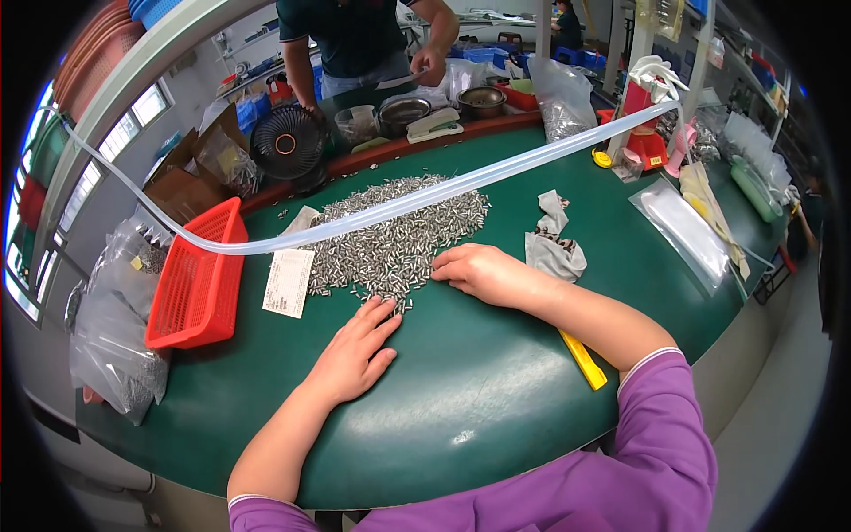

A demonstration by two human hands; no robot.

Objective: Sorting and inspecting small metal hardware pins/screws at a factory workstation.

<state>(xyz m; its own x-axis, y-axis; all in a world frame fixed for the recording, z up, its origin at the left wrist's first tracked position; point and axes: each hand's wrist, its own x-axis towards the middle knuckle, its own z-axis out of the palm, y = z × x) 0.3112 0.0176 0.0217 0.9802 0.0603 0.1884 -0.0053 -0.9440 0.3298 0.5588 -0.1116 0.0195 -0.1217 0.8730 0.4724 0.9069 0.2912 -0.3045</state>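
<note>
A wide heap of small silvery metal pins (399, 235) lies spread on the green table (479, 381). My left hand (355, 353) rests flat on the table, fingers apart, its fingertips touching the heap's near edge. My right hand (479, 270) lies palm down at the heap's right edge, fingers curled loosely over a few pins; whether it grips any is hidden. A clear plastic hose (355, 222) hangs across the view above the heap.
A red mesh basket (197, 284) and a white paper slip (288, 282) lie left of the heap. A crumpled plastic bag (554, 244), a yellow tool (582, 359) and clear bags (687, 232) are to the right. Across the table stand a small fan (288, 144), bowls and another person (359, 40).
</note>
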